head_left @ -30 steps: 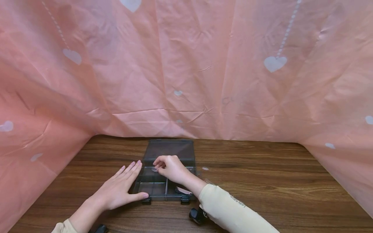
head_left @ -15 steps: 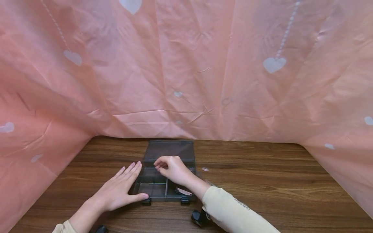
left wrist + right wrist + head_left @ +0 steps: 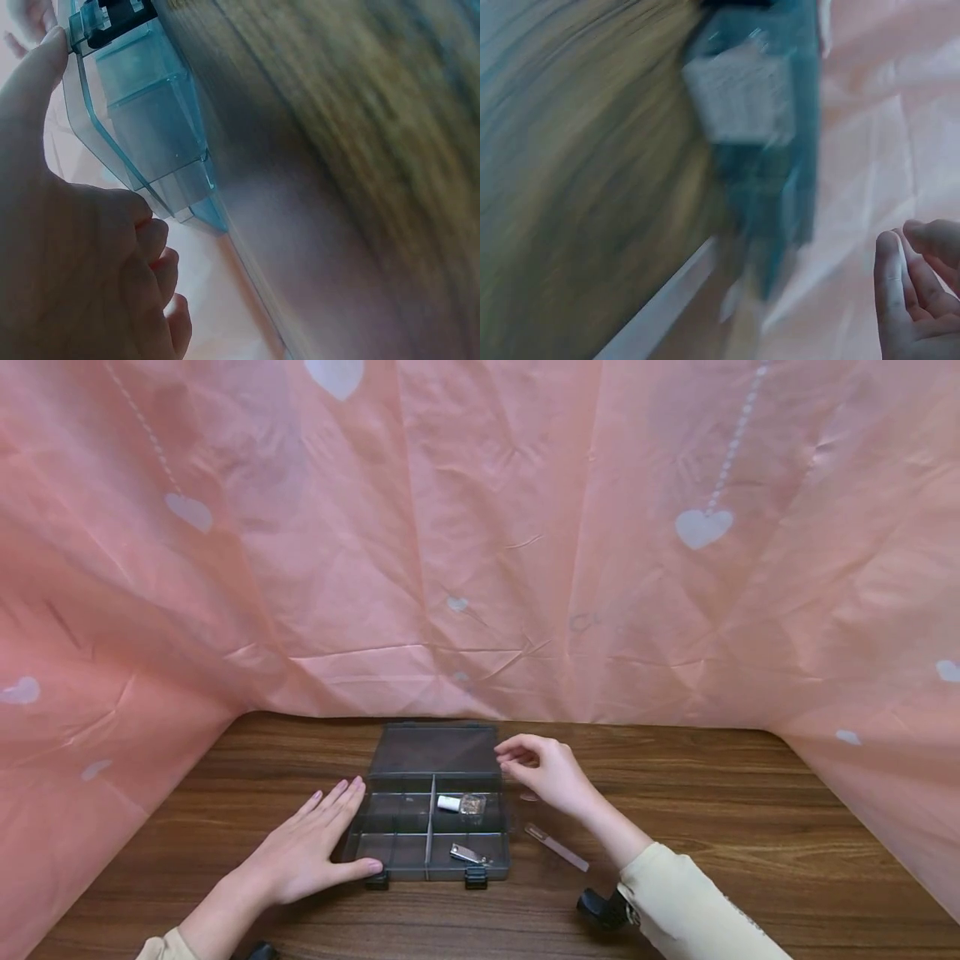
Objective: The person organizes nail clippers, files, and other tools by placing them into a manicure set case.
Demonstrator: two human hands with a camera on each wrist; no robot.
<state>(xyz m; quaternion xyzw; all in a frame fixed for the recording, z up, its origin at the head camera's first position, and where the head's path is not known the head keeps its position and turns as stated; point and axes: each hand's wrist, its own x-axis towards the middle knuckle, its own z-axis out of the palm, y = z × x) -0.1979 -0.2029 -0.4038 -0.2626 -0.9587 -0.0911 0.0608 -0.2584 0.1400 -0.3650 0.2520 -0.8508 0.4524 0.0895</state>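
Observation:
A dark see-through compartment box (image 3: 428,852) stands on the table with its lid (image 3: 435,749) laid back. My left hand (image 3: 300,852) rests along the box's left side, fingers straight, thumb at the front edge. In the back right compartment lies a small nail polish bottle (image 3: 471,805) with a white cap; a nail clipper (image 3: 468,854) lies in the front right one. A faint, tiny clear piece (image 3: 408,799) shows in the back left compartment. Right of the box, my right hand (image 3: 551,777) hovers with loosely bent fingers and nothing visible between them.
A pale nail file (image 3: 557,847) lies on the wooden table (image 3: 712,810), right of the box. A small clear oval piece (image 3: 528,796) lies beneath my right hand, partly hidden. Pink curtain (image 3: 510,568) with hearts hangs behind and at both sides.
My right hand has moved from over the back left compartment to the right, past the box. The clear oval piece at its fingers has been let go. The left hand stays put.

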